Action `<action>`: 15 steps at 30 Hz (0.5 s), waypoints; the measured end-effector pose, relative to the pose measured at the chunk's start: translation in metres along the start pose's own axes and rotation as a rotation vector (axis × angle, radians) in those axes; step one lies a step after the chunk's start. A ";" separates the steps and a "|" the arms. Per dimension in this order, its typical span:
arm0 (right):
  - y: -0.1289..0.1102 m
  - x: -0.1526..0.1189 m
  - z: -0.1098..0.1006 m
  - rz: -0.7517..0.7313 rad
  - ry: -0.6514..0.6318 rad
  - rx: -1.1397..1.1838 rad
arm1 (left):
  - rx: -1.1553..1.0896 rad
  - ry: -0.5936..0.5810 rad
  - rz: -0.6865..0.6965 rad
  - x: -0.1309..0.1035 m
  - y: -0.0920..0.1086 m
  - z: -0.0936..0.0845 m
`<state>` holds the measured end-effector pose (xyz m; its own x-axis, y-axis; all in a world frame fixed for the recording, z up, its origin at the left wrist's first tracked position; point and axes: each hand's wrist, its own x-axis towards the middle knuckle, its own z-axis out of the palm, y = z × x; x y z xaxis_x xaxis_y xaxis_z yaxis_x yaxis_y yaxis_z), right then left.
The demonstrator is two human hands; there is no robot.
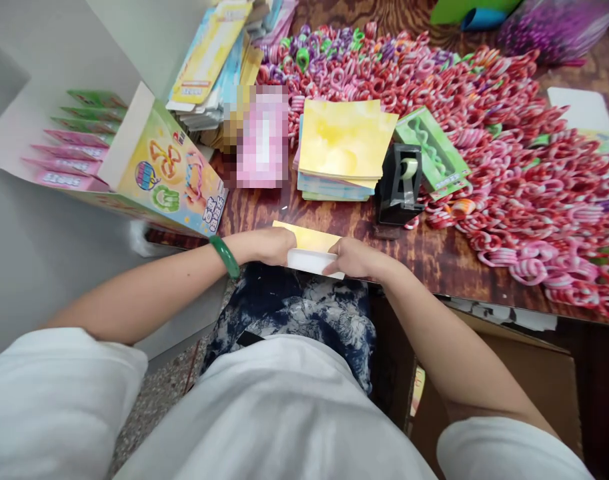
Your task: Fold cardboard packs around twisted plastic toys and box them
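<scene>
Between my two hands, at the table's near edge, is a yellow cardboard box [311, 239] with a white inner flap facing me. My left hand [277, 245] grips its left end, fingers curled around it. On the right end, my right hand [357, 257] is closed with the thumb and fingers on the card. Just beyond lies a stack of yellow and blue cards [341, 143]. A black tape dispenser [400, 183] stands right of that stack, and a green box with a window [431, 152] leans beside it, a twisted green piece showing inside.
Many red, pink, purple and green coiled pieces [434, 87] cover the back and right of the table. A printed display box [169, 170] holding several upright packs stands at left. Flat cartons [209, 60] are piled behind it. An open brown carton [504, 387] sits below the table at right.
</scene>
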<state>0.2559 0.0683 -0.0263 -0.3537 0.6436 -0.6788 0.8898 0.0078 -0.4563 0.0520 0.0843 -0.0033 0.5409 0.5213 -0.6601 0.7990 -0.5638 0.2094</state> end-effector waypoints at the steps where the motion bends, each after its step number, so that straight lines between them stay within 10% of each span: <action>1: -0.001 0.000 0.002 0.008 0.021 -0.018 | 0.008 0.006 -0.001 0.000 0.001 0.000; 10: 0.009 -0.055 0.036 -0.271 0.455 0.092 | -0.019 0.546 0.112 -0.036 0.007 0.048; 15: 0.037 -0.076 0.020 -0.519 0.787 0.998 | -1.095 0.769 0.038 -0.062 0.007 0.053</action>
<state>0.3101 0.0045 -0.0034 -0.0259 0.9987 0.0450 0.0047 0.0451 -0.9990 0.0101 0.0138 0.0004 0.2880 0.9464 -0.1460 0.3819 0.0263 0.9238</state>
